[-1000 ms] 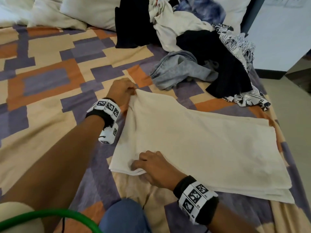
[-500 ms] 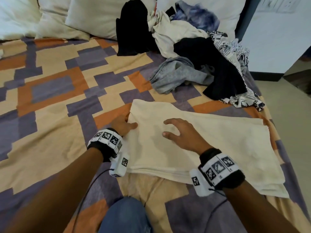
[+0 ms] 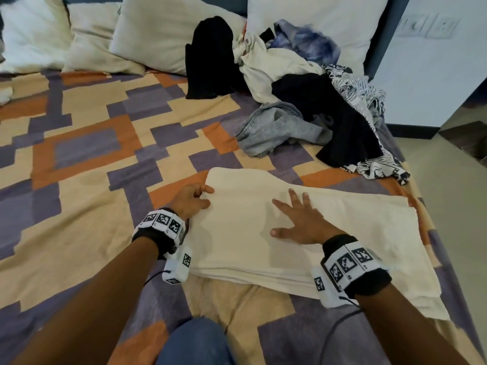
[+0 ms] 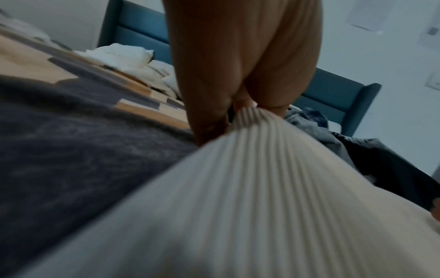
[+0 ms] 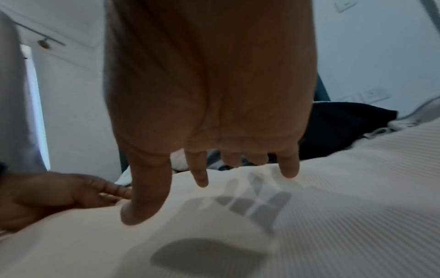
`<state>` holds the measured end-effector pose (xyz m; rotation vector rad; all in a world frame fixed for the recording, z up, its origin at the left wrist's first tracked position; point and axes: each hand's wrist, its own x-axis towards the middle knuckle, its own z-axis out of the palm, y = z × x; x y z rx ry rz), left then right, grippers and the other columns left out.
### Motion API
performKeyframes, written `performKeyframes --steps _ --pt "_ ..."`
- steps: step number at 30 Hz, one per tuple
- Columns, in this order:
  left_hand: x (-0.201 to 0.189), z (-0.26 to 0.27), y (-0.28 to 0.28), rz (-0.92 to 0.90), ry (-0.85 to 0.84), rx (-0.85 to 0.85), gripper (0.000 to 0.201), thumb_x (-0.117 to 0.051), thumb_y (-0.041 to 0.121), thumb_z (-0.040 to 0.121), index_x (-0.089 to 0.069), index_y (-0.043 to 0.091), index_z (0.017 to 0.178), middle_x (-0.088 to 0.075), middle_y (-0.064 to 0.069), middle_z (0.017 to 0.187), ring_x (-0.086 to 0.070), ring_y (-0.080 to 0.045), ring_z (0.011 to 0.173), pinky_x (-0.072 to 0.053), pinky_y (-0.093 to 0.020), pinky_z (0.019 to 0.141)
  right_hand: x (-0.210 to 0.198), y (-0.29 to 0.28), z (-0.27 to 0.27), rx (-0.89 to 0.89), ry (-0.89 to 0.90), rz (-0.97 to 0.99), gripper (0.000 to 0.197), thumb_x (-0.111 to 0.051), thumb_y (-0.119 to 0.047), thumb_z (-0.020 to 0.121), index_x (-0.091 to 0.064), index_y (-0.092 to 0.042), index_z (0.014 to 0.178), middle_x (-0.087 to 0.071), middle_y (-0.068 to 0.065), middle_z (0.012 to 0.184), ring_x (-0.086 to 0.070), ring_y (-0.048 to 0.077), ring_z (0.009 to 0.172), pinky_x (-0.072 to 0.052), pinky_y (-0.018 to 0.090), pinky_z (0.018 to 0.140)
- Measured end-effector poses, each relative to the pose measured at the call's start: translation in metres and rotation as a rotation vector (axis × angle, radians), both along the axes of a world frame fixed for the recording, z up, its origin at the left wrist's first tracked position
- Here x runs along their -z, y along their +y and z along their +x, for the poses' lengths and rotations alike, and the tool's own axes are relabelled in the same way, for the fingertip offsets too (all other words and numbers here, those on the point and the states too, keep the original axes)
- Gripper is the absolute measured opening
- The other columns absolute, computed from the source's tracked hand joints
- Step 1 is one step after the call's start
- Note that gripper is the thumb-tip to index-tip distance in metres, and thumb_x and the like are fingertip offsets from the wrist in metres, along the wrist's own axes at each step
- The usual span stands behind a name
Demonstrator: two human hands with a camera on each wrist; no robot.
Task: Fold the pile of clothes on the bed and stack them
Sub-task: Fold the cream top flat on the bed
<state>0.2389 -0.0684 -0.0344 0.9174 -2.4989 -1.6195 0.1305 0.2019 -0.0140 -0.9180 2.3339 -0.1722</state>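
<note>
I am pinching the cream garment [image 3: 303,233] edge with my left hand [image 3: 191,202], right hand [image 3: 300,222] spread flat above, smoothing outward evenly.

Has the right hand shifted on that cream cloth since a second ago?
Yes. The right hand left the near-left corner of the cream cloth and moved farther up it, toward the clothes pile, now spread flat over the cloth's middle.

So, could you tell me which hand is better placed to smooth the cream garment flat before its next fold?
The right hand: it hovers open, fingers spread, over the middle of the cream ribbed garment, its shadow just beneath. The left hand is busy pinching the garment's left edge, anchoring it.
</note>
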Motion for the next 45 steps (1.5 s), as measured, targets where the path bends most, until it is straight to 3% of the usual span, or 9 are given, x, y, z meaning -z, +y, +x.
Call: performKeyframes --steps 7,12,15,19,22,26,32,38,45 --pt "-0.011 -0.005 -0.008 -0.231 -0.074 0.228 0.07 -0.062 -0.001 0.088 -0.03 0.01 0.149 -0.019 -0.008 0.159 -0.022 -0.022 0.144 -0.022 -0.037 0.117 0.02 0.021 0.072 -0.156 -0.013 0.112 0.087 -0.052 -0.052 0.095 0.01 -0.039 0.154 0.036 -0.001 0.156 0.03 0.035 0.144 0.004 0.063 0.114" --pt "-0.007 0.015 0.001 -0.148 -0.139 -0.17 0.034 -0.061 0.022 0.095 -0.063 -0.002 0.118 -0.066 -0.022 0.1 -0.063 -0.039 0.094 -0.047 -0.043 0.084 0.035 0.049 0.111 -0.185 0.051 -0.058 0.061 -0.033 -0.037 0.106 0.003 -0.036 0.155 0.034 0.002 0.154 0.026 0.028 0.147 0.014 0.053 0.115" --pt "0.0 0.049 0.01 0.265 -0.116 -0.21 0.028 -0.059 0.026 0.097 -0.064 0.023 0.124 -0.044 -0.009 0.052 -0.038 -0.021 0.038 -0.039 -0.028 0.045 0.029 0.057 0.105 -0.041 -0.045 -0.282 0.053 -0.034 -0.033 0.107 -0.014 -0.033 0.155 0.013 0.005 0.164 0.017 0.021 0.15 0.009 0.043 0.118" --pt "0.001 0.081 0.013 0.06 -0.283 0.055 0.05 -0.077 0.052 0.072 -0.062 0.006 0.088 -0.055 -0.01 0.092 -0.055 -0.016 0.065 -0.046 -0.029 0.05 0.031 0.069 0.087 0.093 0.131 -0.21 0.054 -0.033 -0.04 0.105 -0.016 -0.032 0.155 0.007 0.002 0.165 0.012 0.022 0.151 0.003 0.047 0.119" --pt "-0.004 0.09 0.013 0.224 -0.345 -0.018 0.047 -0.083 0.018 0.072 -0.06 0.006 0.11 -0.048 0.002 0.122 -0.056 -0.027 0.093 -0.055 -0.033 0.062 0.041 0.103 0.077 0.108 0.227 -0.029 0.053 -0.026 -0.045 0.104 -0.009 -0.04 0.155 0.007 -0.003 0.165 0.009 0.025 0.152 -0.002 0.052 0.119" --pt "-0.024 0.09 0.013 0.152 -0.453 -0.009 0.027 -0.07 0.004 0.085 -0.061 -0.003 0.06 -0.057 -0.018 0.063 -0.052 -0.027 0.063 -0.05 -0.049 0.073 0.041 0.159 0.065 0.2 0.309 0.045 0.055 -0.016 -0.052 0.102 0.002 -0.044 0.153 0.005 -0.002 0.165 0.002 0.03 0.152 -0.01 0.049 0.12" --pt "-0.029 0.1 0.026 -0.175 -0.588 0.051 0.023 -0.065 0.017 0.092 -0.063 -0.003 0.081 -0.057 -0.011 0.06 -0.051 -0.024 0.056 -0.044 -0.031 0.064 0.016 0.156 0.058 0.326 0.131 0.024 0.06 -0.034 -0.049 0.103 -0.013 -0.031 0.156 -0.001 0.008 0.165 0.003 0.03 0.151 -0.002 0.047 0.12" --pt "-0.065 0.062 0.089 -0.481 -0.57 0.363 0.06 -0.057 0.042 0.095 -0.042 0.01 0.143 -0.039 -0.008 0.15 -0.041 -0.026 0.134 -0.033 -0.032 0.105 -0.009 0.119 0.076 0.406 0.007 -0.304 0.055 -0.042 -0.039 0.104 -0.03 -0.016 0.153 -0.02 0.009 0.162 -0.014 0.027 0.15 -0.014 0.038 0.119" --pt "-0.038 -0.006 0.224 -0.42 -0.444 0.715 0.068 -0.037 0.048 0.101 -0.006 0.021 0.156 0.012 -0.005 0.162 0.01 -0.027 0.149 -0.001 -0.043 0.118 0.005 0.103 0.066 0.307 0.04 -0.221 0.056 -0.037 -0.03 0.106 -0.016 -0.019 0.156 -0.012 0.005 0.164 -0.009 0.025 0.151 -0.01 0.044 0.118"
